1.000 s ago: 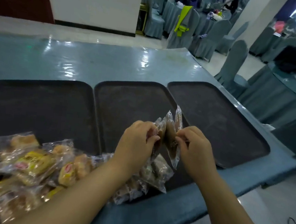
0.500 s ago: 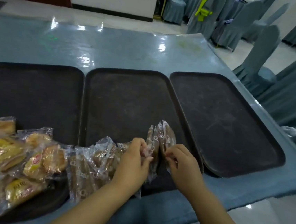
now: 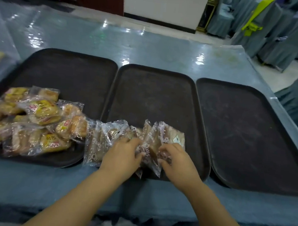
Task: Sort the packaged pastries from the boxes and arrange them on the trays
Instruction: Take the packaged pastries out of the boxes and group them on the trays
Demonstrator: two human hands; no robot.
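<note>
While the left hand (image 3: 122,154) and right hand (image 3: 178,159) sit over the middle tray (image 3: 155,99) — each grip pinches upright brown pastry packets (image 3: 153,137).

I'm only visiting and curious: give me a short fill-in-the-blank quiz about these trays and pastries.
1. ___ dark trays lie side by side on the blue table.
2. The yellow-labelled pastries are piled on the ___ tray.
3. The left hand and right hand grip brown pastries at the near edge of the ___ tray.

Missing words: three; left; middle.
</note>
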